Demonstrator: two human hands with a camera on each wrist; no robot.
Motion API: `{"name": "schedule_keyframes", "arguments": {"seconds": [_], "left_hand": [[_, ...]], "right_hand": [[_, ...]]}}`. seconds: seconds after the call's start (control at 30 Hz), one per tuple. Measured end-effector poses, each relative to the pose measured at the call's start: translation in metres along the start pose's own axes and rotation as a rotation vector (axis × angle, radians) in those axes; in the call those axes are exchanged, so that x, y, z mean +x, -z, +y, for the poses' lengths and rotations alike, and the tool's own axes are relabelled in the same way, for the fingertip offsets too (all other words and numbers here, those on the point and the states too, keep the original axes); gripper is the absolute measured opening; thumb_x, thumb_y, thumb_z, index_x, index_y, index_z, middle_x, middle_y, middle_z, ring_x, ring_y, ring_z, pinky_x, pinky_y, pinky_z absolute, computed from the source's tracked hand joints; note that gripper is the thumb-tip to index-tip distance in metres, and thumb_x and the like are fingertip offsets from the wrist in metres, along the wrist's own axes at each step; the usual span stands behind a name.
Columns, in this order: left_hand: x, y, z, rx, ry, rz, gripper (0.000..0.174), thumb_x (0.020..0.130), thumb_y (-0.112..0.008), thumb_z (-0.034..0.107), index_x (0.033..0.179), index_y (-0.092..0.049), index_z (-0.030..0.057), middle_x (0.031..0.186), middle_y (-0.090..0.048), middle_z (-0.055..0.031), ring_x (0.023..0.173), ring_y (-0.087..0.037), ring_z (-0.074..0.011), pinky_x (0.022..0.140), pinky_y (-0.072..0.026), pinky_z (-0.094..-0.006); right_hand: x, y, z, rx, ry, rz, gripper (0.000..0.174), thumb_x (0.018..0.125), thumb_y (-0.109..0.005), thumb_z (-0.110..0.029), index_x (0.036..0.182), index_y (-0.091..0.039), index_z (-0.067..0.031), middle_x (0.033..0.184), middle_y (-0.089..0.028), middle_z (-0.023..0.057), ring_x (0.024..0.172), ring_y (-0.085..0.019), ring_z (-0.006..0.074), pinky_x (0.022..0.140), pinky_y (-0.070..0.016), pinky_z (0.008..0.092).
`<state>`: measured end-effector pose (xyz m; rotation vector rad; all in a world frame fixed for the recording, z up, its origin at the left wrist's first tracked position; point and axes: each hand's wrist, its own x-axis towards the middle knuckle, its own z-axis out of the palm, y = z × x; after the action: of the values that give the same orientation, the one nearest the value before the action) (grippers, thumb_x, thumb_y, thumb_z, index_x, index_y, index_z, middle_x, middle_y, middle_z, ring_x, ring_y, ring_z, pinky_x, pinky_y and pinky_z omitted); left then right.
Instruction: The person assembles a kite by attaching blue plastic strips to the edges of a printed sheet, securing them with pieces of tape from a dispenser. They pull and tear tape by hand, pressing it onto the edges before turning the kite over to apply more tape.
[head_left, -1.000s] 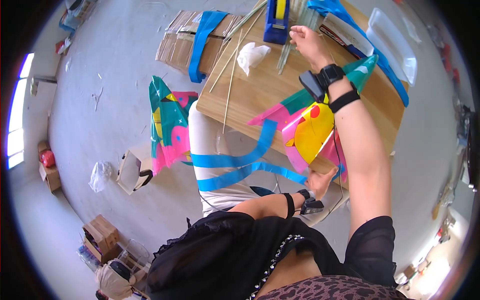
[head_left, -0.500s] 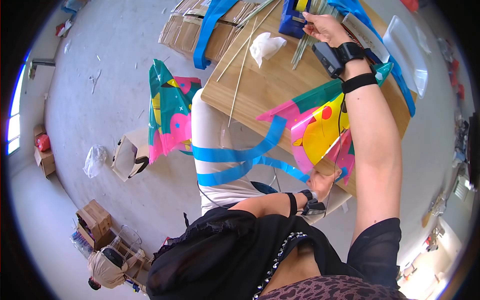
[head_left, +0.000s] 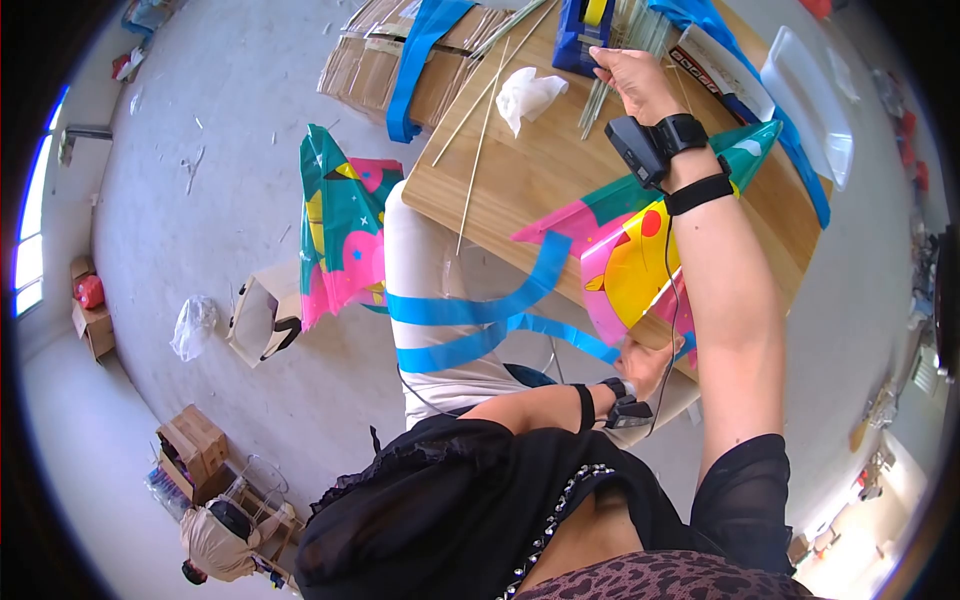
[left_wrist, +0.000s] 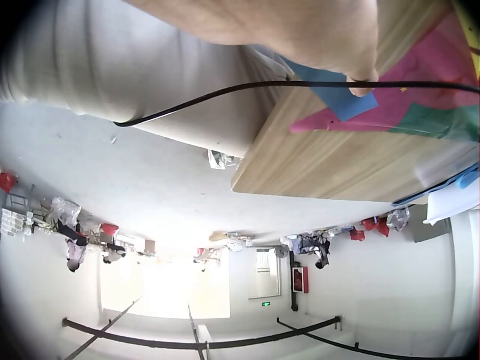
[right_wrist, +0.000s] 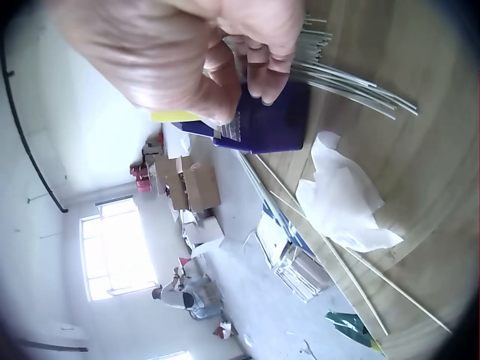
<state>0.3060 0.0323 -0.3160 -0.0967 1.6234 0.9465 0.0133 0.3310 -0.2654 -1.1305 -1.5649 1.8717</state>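
In the head view, my right hand (head_left: 640, 85) is at the blue tape dispenser (head_left: 576, 52) at the far edge of the table. Close up, thumb and fingertips of that hand pinch clear tape (right_wrist: 231, 129) at the dispenser's front. My left hand (head_left: 645, 365) is low at the near table edge, pinching a blue strip (head_left: 565, 335) beside the printed plastic kite (head_left: 635, 265). This kite is pink, green and yellow, and the right forearm partly covers it. A fingertip (left_wrist: 361, 88) lies over the blue strip in the left wrist view.
Thin sticks (head_left: 480, 150) and a crumpled white tissue (head_left: 528, 98) lie on the wooden table (head_left: 450, 190). To the right are an open box (head_left: 715, 75) and a clear plastic tray (head_left: 810, 110). Another printed sheet (head_left: 340, 240) hangs by the leg; a strapped carton (head_left: 365, 75) stands behind.
My right hand has shifted toward the tape dispenser and now pinches tape at its front. The head view has moved slightly; the left hand keeps its place by the kite.
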Motion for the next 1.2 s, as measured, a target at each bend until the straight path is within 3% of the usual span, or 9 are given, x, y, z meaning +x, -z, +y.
{"name": "schedule_keyframes", "arguments": {"seconds": [0.37, 0.57, 0.63, 0.73, 0.8, 0.93, 1.0, 1.1, 1.2], "left_hand": [[0.002, 0.002, -0.002, -0.002, 0.001, -0.05, 0.085, 0.07, -0.085, 0.06, 0.136, -0.058, 0.0141, 0.134, -0.065, -0.0081, 0.129, -0.057, -0.0316, 0.11, -0.03, -0.051], [0.007, -0.003, -0.008, 0.076, 0.019, -0.019, 0.081, 0.074, -0.083, 0.061, 0.136, -0.059, 0.0145, 0.135, -0.065, -0.0085, 0.129, -0.057, -0.0319, 0.11, -0.0313, -0.0511], [0.004, 0.001, -0.006, 0.046, 0.001, -0.026, 0.081, 0.075, -0.082, 0.062, 0.136, -0.059, 0.0151, 0.136, -0.064, -0.0086, 0.13, -0.056, -0.032, 0.11, -0.0312, -0.0517], [-0.005, 0.001, -0.002, -0.001, -0.034, -0.025, 0.082, 0.075, -0.08, 0.064, 0.138, -0.058, 0.0162, 0.137, -0.063, -0.0087, 0.132, -0.055, -0.0322, 0.11, -0.0311, -0.0527], [0.008, -0.001, -0.006, -0.02, -0.063, 0.004, 0.083, 0.075, -0.08, 0.066, 0.138, -0.057, 0.0167, 0.138, -0.063, -0.0087, 0.132, -0.055, -0.0323, 0.11, -0.0311, -0.053], [0.018, -0.013, -0.03, 0.01, -0.155, -0.015, 0.083, 0.075, -0.081, 0.063, 0.137, -0.057, 0.0148, 0.128, -0.068, -0.0077, 0.128, -0.059, -0.0315, 0.111, -0.0298, -0.0534], [0.002, -0.005, -0.004, -0.045, -0.039, 0.031, 0.058, 0.08, -0.086, 0.04, 0.121, -0.065, 0.0051, 0.109, -0.074, -0.0098, 0.102, -0.07, -0.0258, 0.089, -0.0519, -0.0386], [0.008, -0.008, -0.017, -0.206, -0.235, -0.009, 0.057, 0.078, -0.089, 0.034, 0.118, -0.065, 0.0024, 0.108, -0.073, -0.0094, 0.098, -0.069, -0.0234, 0.089, -0.0529, -0.0374], [0.009, -0.005, -0.015, -0.34, -0.331, -0.165, 0.043, 0.083, -0.086, 0.027, 0.11, -0.067, 0.0005, 0.105, -0.072, -0.0084, 0.094, -0.067, -0.0208, 0.086, -0.0535, -0.0375]], "right_hand": [[-0.002, -0.003, 0.008, -0.024, -0.044, 0.046, 0.02, 0.093, -0.076, -0.014, 0.104, -0.071, 0.0022, 0.106, -0.071, 0.0055, 0.1, -0.063, 0.0137, 0.091, -0.0519, 0.0278], [-0.006, -0.014, 0.008, -0.018, 0.019, 0.109, 0.017, 0.091, -0.079, -0.02, 0.089, -0.068, -0.0065, 0.076, -0.059, -0.001, 0.071, -0.054, 0.0096, 0.06, -0.0424, 0.0296], [-0.004, -0.025, 0.004, 0.029, -0.154, 0.267, 0.021, 0.09, -0.079, -0.02, 0.081, -0.062, -0.0094, 0.067, -0.046, -0.0027, 0.057, -0.041, 0.0101, 0.048, -0.0316, 0.0324], [-0.015, -0.033, 0.013, -0.051, -0.349, 0.191, 0.024, 0.089, -0.078, -0.017, 0.077, -0.058, -0.0105, 0.066, -0.043, -0.0031, 0.051, -0.036, 0.0114, 0.044, -0.0287, 0.0325], [-0.004, -0.039, 0.04, -0.066, -0.281, 0.138, 0.017, 0.087, -0.08, -0.018, 0.084, -0.066, -0.0087, 0.068, -0.047, -0.0045, 0.058, -0.041, 0.0065, 0.048, -0.032, 0.0262], [-0.053, -0.018, -0.026, 0.018, -0.094, -0.145, 0.026, 0.089, -0.082, -0.027, 0.101, -0.073, -0.0055, 0.072, -0.045, -0.0103, 0.062, -0.038, 0.0019, 0.055, -0.0296, 0.0196], [-0.096, 0.005, -0.054, -0.06, 0.04, -0.227, 0.03, 0.096, -0.075, -0.033, 0.102, -0.073, -0.0039, 0.074, -0.044, -0.0093, 0.064, -0.038, 0.0013, 0.056, -0.0291, 0.02], [-0.175, 0.058, -0.073, -0.189, 0.061, -0.107, 0.035, 0.099, -0.069, -0.038, 0.103, -0.075, -0.0041, 0.073, -0.04, -0.0101, 0.067, -0.037, 0.0021, 0.061, -0.0302, 0.021], [-0.259, 0.125, -0.065, -0.156, 0.043, 0.063, 0.034, 0.102, -0.065, -0.037, 0.108, -0.076, -0.0051, 0.085, -0.058, -0.0062, 0.076, -0.043, 0.0018, 0.065, -0.0347, 0.0206]]}}
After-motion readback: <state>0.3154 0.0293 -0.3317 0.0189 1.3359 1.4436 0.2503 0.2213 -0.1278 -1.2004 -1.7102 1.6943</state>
